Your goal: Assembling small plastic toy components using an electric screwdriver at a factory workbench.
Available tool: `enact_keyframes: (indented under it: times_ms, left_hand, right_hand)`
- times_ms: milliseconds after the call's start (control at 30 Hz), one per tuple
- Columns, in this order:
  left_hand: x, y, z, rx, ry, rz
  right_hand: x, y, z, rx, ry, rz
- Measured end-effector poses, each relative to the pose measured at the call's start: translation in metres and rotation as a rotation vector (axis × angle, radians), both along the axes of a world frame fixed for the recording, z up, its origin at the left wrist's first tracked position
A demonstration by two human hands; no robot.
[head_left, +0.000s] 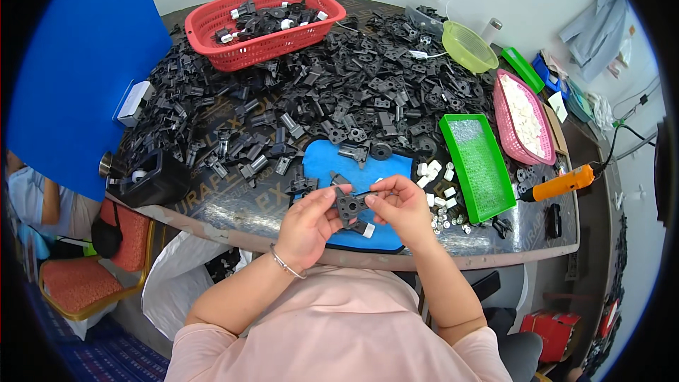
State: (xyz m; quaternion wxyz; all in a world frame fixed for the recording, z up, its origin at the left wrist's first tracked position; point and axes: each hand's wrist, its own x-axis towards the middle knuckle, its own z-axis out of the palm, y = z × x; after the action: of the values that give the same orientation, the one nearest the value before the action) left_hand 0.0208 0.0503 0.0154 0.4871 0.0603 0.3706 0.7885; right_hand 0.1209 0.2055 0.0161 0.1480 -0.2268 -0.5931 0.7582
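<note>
Over a blue mat [389, 169] at the table's front edge, I hold a black plastic part [350, 204] with a round hole in its middle. My left hand [305, 225] is closed on its left side, thumb on top. The fingers of my right hand [404, 209] pinch its right end; whether something small is also between them is hidden. Below the part, a white block [368, 230] shows next to another dark piece on the mat. More black plastic parts [353, 153] lie along the mat's far edge.
Loose black parts [318, 92] cover much of the table. A red basket [265, 49] stands at the back. To the right are white caps [430, 172], a green tray [488, 184], a pink basket [506, 117] and an orange-handled electric tool [562, 184]. A black tape dispenser [159, 182] sits at left.
</note>
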Motion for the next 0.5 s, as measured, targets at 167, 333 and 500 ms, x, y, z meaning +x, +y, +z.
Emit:
enact_keyframes:
  times_ms: [167,333,500]
  left_hand:
    - [0.004,0.001,-0.010,-0.069,0.275,0.012]
    - [0.008,0.003,-0.011,-0.055,0.332,0.017]
    - [0.007,0.001,-0.013,-0.093,0.380,0.001]
  right_hand:
    - [0.001,-0.009,0.004,0.082,0.086,-0.134]
    - [0.013,-0.003,-0.012,-0.074,0.088,0.042]
    - [0.018,-0.002,-0.024,-0.018,0.094,0.012]
